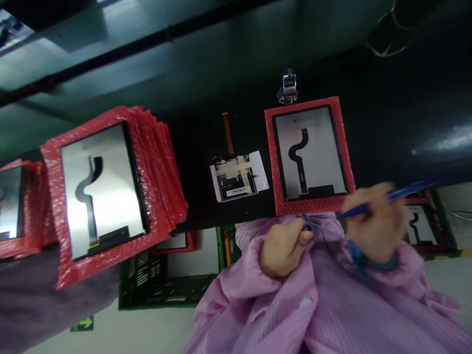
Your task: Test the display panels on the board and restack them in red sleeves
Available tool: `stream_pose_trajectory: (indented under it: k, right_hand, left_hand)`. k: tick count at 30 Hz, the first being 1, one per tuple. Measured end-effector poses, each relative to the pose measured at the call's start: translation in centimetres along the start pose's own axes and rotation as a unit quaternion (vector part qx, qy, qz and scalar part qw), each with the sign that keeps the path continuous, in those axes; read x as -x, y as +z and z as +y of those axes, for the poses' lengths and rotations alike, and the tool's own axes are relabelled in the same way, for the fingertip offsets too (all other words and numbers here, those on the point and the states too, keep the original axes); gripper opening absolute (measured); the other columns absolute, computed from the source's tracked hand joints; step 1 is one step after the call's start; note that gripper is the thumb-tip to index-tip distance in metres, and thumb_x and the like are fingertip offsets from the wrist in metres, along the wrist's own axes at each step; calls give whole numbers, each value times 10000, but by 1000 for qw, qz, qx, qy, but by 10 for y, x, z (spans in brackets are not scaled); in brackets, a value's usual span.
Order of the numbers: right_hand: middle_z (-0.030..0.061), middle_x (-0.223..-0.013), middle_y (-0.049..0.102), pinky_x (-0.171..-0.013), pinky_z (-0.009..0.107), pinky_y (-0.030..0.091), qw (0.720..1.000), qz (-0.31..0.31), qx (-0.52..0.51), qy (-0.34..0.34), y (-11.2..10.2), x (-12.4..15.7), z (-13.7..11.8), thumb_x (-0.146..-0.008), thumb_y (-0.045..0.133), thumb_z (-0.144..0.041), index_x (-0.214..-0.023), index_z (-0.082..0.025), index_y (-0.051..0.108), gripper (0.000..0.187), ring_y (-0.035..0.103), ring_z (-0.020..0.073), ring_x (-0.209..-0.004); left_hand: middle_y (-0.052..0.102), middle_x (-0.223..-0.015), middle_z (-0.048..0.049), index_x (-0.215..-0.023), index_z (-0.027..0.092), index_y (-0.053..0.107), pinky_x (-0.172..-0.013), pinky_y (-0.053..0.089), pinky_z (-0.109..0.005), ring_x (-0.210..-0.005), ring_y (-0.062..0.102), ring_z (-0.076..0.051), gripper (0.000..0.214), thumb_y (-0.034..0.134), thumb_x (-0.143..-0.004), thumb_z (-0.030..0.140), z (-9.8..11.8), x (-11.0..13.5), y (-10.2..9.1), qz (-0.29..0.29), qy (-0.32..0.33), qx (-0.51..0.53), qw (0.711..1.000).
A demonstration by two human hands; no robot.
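Note:
My right hand (376, 223), smeared by motion, is closed around a blue pen (413, 189), just off the lower right corner of a display panel. Low in front of my body, my left hand (282, 248) is closed with a small blue piece (307, 227) at its fingertips; its kind is unclear. A thin blue cord (311, 221) runs beside those fingers. Just beyond both hands, the silver-backed display panel (317, 152) lies on a red bubble-wrap sleeve (276, 196), its black flex cable (297, 152) curving across the back.
Left of the panel lie a small taped circuit assembly (236, 177) and an orange-brown flex strip (228, 132). A tall stack of red sleeves (162, 172) carries another panel (106, 191). A metal clip (289, 87) stands behind. Green crates (165, 295) sit below the black table (391, 118).

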State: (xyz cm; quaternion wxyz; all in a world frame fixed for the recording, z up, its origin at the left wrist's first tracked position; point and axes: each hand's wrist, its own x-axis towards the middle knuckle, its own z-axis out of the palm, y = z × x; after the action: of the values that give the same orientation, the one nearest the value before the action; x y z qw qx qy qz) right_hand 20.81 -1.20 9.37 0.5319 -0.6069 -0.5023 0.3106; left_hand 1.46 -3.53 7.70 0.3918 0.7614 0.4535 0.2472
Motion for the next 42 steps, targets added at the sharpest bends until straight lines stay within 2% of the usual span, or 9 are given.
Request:
stream_pose_trajectory:
  k: [2,3,6,11,17,24,30,35,42]
  right_hand:
    - [-14,-593,455,-380,309,327,993,110,-35,-22,-3,-15,-1,-1029,411,-484,-822,-304,496,287,428,161,-443]
    - [-18,-613,498,-384,310,352,991,121,-57,-31,-3,-21,2,-1011,475,-476,-852,-320,526,229,465,166,-455]
    - [-11,-720,666,-461,297,485,998,17,-67,-8,5,-31,22,-898,695,-411,-855,-288,599,162,641,171,-564]
    - [-13,-609,620,-481,249,451,998,-34,39,18,22,-32,60,-908,654,-395,-703,-217,554,289,591,119,-497]
    - [-18,-584,546,-496,262,393,991,-84,95,-38,24,-38,50,-910,599,-334,-613,-219,511,330,519,105,-490]
    - [-23,-583,509,-490,255,370,991,-76,104,-48,25,-35,51,-906,607,-298,-608,-212,512,324,485,93,-492]
    - [-37,-598,589,-397,209,349,991,8,-126,39,18,-24,49,-900,666,-254,-695,-210,511,261,509,84,-448]
    - [-29,-565,564,-411,219,362,949,-125,-279,77,10,-10,23,-914,668,-231,-716,-204,541,237,497,92,-451]
    - [-26,-568,550,-442,212,391,934,-186,-303,43,13,-2,13,-925,655,-218,-739,-194,543,218,525,91,-481]
  left_hand:
    - [566,-580,18,-797,214,530,-505,368,-256,-490,538,-119,563,183,-1096,543,-9,1,-4,58,-34,5,998]
    - [591,-602,11,-814,208,555,-522,390,-249,-510,559,-118,552,208,-1098,529,-16,0,-3,95,-37,-11,995]
    - [719,-748,-42,-932,180,654,-617,473,-249,-624,663,-138,522,262,-1101,480,-41,-13,7,206,-2,-124,971]
    - [772,-797,-54,-987,159,715,-607,475,-248,-606,686,-130,426,364,-1091,376,-66,-32,30,297,66,-263,915]
    - [770,-794,-60,-997,144,696,-578,436,-274,-564,657,-133,331,419,-1071,308,-66,-30,34,318,92,-261,907]
    - [761,-798,-65,-1050,137,689,-582,435,-273,-572,656,-140,265,464,-1048,277,-67,-31,34,330,114,-224,910]
    - [766,-870,-90,-1041,140,680,-668,527,-263,-715,729,-169,305,503,-1049,388,-67,-19,32,363,91,-134,918]
    - [759,-845,-45,-1037,176,681,-648,547,-219,-701,716,-131,349,472,-1065,454,-41,-9,25,250,83,70,962]
    - [743,-780,-43,-1018,163,711,-617,528,-208,-644,683,-123,384,525,-1032,499,-24,-11,29,175,111,205,957]
